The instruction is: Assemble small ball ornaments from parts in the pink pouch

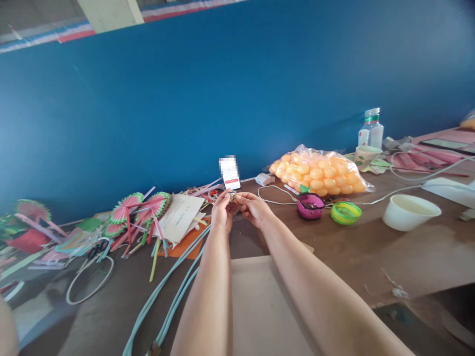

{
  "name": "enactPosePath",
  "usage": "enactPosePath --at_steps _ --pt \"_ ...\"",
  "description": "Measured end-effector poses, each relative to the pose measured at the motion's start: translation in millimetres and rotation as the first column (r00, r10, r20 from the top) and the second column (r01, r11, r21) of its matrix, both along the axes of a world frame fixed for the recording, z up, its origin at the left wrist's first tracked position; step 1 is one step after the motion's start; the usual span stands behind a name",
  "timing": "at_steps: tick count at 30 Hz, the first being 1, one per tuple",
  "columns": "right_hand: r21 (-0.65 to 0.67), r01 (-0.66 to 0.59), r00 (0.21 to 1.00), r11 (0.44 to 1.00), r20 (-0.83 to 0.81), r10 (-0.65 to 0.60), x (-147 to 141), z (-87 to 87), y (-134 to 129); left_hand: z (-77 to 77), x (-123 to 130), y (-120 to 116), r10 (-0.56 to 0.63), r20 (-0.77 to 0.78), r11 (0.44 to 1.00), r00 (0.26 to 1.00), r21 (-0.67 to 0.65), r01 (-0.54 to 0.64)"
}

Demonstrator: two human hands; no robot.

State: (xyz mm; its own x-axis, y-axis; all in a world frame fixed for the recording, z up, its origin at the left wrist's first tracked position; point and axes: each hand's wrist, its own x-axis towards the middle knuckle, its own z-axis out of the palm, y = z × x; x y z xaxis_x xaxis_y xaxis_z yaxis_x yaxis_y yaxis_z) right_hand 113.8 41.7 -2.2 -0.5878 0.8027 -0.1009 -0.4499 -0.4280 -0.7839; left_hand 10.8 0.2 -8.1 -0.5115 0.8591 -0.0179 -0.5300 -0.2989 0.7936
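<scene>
Both arms reach forward over the table, and my hands meet near its middle. My left hand (221, 212) and my right hand (253, 206) are closed, fingertips pinching a small shiny, metallic-looking piece (232, 195) between them. It is too small to name. Just behind the fingers, a phone (231, 179) with a lit screen leans against the blue partition (208, 99). Pale blue cords (174, 284) run along the table beside my left forearm. A flat beige board (260, 296) lies beneath my forearms.
Paper fans (127, 210), strips and a printed sheet (181, 215) crowd the left. Rightward are a bag of orange balls (319, 172), a purple bowl (310, 206), a yellow-green bowl (345, 212), a white cup (408, 212), bottles (371, 131) and a white cable (378, 201).
</scene>
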Motion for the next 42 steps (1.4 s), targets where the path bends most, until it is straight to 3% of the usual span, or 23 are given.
enactPosePath --at_steps 17,42 --pt "-0.048 -0.083 0.993 0.995 -0.093 0.078 3.2 -1.4 1.9 -1.6 0.2 0.4 0.006 -0.05 1.0 0.999 0.0 -0.006" --pt "-0.01 -0.054 0.997 0.998 -0.061 0.054 0.3 -6.7 4.5 0.3 2.3 1.0 0.01 -0.013 0.999 1.0 0.048 -0.009"
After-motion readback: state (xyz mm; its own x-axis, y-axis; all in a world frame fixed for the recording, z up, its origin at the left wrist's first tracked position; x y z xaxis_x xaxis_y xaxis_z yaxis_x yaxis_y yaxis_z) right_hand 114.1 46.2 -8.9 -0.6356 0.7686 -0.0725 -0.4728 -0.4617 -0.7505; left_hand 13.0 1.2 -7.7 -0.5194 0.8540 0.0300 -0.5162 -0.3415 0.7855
